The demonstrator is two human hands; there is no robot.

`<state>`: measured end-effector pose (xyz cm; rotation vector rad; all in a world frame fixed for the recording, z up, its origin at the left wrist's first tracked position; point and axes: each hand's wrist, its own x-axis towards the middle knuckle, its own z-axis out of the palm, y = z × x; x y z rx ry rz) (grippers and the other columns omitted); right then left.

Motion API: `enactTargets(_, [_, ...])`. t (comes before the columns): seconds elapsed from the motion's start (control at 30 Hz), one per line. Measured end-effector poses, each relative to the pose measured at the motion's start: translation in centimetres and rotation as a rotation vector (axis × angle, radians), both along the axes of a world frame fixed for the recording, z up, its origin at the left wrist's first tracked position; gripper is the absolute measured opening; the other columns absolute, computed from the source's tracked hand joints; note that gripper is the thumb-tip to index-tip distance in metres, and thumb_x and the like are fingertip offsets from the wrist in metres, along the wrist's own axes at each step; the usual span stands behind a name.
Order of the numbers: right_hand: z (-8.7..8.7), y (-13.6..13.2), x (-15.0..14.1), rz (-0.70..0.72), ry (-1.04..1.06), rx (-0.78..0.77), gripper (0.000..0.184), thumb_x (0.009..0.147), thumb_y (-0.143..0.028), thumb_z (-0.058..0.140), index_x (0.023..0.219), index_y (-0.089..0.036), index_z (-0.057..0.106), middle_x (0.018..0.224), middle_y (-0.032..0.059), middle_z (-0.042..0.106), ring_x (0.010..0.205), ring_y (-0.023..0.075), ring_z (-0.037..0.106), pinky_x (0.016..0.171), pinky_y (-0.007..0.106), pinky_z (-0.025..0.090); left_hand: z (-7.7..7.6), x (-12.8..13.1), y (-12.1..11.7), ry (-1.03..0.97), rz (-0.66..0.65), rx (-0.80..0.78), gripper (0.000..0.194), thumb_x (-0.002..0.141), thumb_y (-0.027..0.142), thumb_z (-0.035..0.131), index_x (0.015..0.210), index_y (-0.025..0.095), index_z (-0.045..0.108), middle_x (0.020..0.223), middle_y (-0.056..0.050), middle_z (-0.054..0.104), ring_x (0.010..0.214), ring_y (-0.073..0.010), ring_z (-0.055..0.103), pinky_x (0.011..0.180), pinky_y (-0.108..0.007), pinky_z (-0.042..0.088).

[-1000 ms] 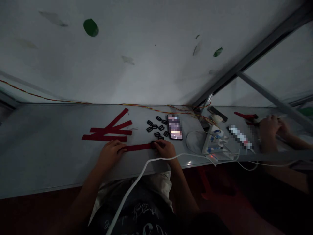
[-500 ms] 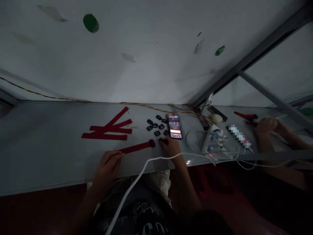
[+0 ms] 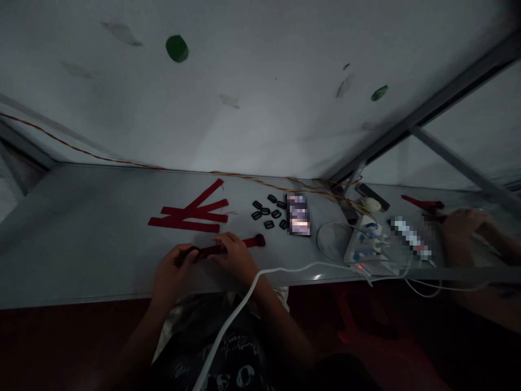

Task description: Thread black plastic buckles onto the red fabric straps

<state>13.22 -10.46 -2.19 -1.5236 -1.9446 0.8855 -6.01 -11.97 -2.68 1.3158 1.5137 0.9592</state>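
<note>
A narrow dark-red fabric strap (image 3: 232, 247) lies lengthwise near the front edge of the worktop (image 3: 81, 239), its right end bunched into a rounded knob.

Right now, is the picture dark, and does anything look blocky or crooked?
In the head view, the left hand, right hand and red strap look dim, the phone and a long thing are hidden by blocky squares, and the table looks slanted.

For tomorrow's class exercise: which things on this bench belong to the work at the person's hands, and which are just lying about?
Part of the work: red strap between the left hand and right hand; loose red straps; black buckles.

Lying about: phone; power strip; white cable.
</note>
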Motion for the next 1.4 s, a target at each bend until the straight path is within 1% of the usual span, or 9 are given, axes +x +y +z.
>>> enactTargets(0.1, [-0.3,0.6,-0.5,0.131,-0.236,0.093,0.035,0.085,-0.028,0.082,0.115,-0.015,0.07,0.126,0.0178,0.066,0.122,0.0317,0.057,0.106,0.047,0.047,-0.5,-2.5,0.3,-0.006,0.021,-0.054,0.049,0.083,0.058,0.071,0.114,0.02,0.075,0.098,-0.007,0.077,0.083,-0.0227,0.073,0.079,-0.033,0.058])
enactTargets(0.2, [-0.3,0.7,-0.6,0.206,-0.285,0.07,0.027,0.088,-0.029,0.079,0.109,-0.014,0.07,0.121,0.0167,0.068,0.117,0.0305,0.058,0.103,0.047,0.047,-0.6,-3.7,0.3,0.065,-0.001,-0.033,0.052,0.084,0.059,0.07,0.12,0.022,0.077,0.102,-0.007,0.077,0.082,-0.0203,0.072,0.079,-0.031,0.056])
enactTargets(0.27, [-0.1,0.8,-0.2,0.217,-0.201,0.02,0.02,0.089,-0.025,0.078,0.105,-0.016,0.07,0.109,0.0122,0.072,0.107,0.0267,0.063,0.099,0.044,0.047,-0.6,-3.7,0.3,0.075,0.017,-0.062,0.054,0.084,0.058,0.072,0.124,0.022,0.076,0.104,-0.006,0.077,0.081,-0.0198,0.071,0.079,-0.031,0.056])
enactTargets(0.37, [0.2,1.0,0.7,0.173,0.096,-0.079,0.014,0.089,-0.024,0.078,0.1,-0.019,0.073,0.094,0.0046,0.076,0.092,0.0198,0.068,0.091,0.035,0.049,-0.4,-3.1,0.3,-0.016,0.038,-0.133,0.061,0.081,0.059,0.075,0.13,0.021,0.073,0.102,-0.007,0.079,0.08,-0.0198,0.071,0.078,-0.031,0.057])
enactTargets(0.5, [0.6,1.0,1.6,0.123,0.436,-0.19,0.018,0.091,-0.037,0.073,0.099,-0.023,0.079,0.098,0.0028,0.08,0.092,0.0196,0.072,0.087,0.032,0.052,0.2,-1.6,0.7,-0.14,-0.024,-0.199,0.063,0.077,0.064,0.078,0.12,0.018,0.078,0.093,-0.008,0.079,0.078,-0.0204,0.07,0.074,-0.031,0.058])
enactTargets(0.7, [0.2,0.5,2.4,0.113,0.628,-0.339,0.03,0.083,-0.045,0.079,0.104,-0.024,0.081,0.096,0.0023,0.081,0.09,0.0202,0.073,0.085,0.034,0.055,1.5,0.6,1.1,-0.273,-0.067,-0.311,0.066,0.066,0.067,0.084,0.11,0.019,0.082,0.096,-0.009,0.08,0.076,-0.0199,0.068,0.07,-0.03,0.056])
enactTargets(0.9, [-0.1,0.6,3.5,0.1,0.659,-0.369,0.028,0.082,-0.045,0.08,0.098,-0.022,0.08,0.09,0.0028,0.079,0.081,0.0171,0.069,0.078,0.031,0.053,1.4,0.6,1.1,-0.345,-0.062,-0.361,0.068,0.06,0.064,0.089,0.109,0.018,0.081,0.088,-0.007,0.078,0.069,-0.0152,0.063,0.065,-0.026,0.053])
enactTargets(1.23, [0.2,0.5,2.7,0.102,0.712,-0.435,0.032,0.075,-0.044,0.086,0.089,-0.02,0.068,0.08,-0.0006,0.072,0.078,0.0159,0.066,0.072,0.027,0.049,0.5,0.2,1.5,-0.377,-0.157,-0.355,0.051,0.068,0.057,0.088,0.103,0.02,0.079,0.089,-0.006,0.077,0.077,-0.0179,0.069,0.072,-0.03,0.059])
enactTargets(1.4, [0.5,0.6,3.2,0.168,0.656,-0.398,0.024,0.08,-0.037,0.083,0.09,-0.021,0.067,0.083,-0.0013,0.072,0.079,0.0157,0.067,0.075,0.028,0.049,0.0,0.0,1.6,-0.344,-0.19,-0.37,0.047,0.072,0.051,0.086,0.106,0.019,0.077,0.097,-0.009,0.08,0.083,-0.0218,0.073,0.074,-0.033,0.059])
